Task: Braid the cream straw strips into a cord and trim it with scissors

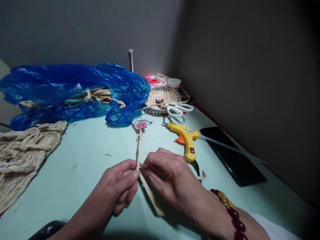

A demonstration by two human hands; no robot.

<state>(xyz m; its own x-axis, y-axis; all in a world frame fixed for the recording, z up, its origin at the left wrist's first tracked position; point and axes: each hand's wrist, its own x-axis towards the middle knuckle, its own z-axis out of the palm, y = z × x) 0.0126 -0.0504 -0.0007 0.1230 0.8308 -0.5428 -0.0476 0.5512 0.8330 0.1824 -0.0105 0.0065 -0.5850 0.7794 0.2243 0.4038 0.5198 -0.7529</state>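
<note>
A thin braid of pale, straw-like fiber [140, 146] runs toward me from a pink binder clip [141, 125] on the table. My left hand [122, 183] pinches the braid's near end between thumb and forefinger. Close beside it, my right hand [170, 176] has its fingertips pressed together at the same spot, on a strand whose tail seems to come out near the glue gun's cord. Another flat strand [151, 196] hangs loose toward me, beneath the right hand. The exact grip of the right fingertips is partly hidden.
A yellow glue gun [186, 136] lies right of the braid, near a black phone-like slab [235, 156]. White-handled scissors [178, 109] rest by a woven basket [163, 96]. A blue plastic bag [82, 76] holds dried husks behind. Braided woven work [27, 156] lies left.
</note>
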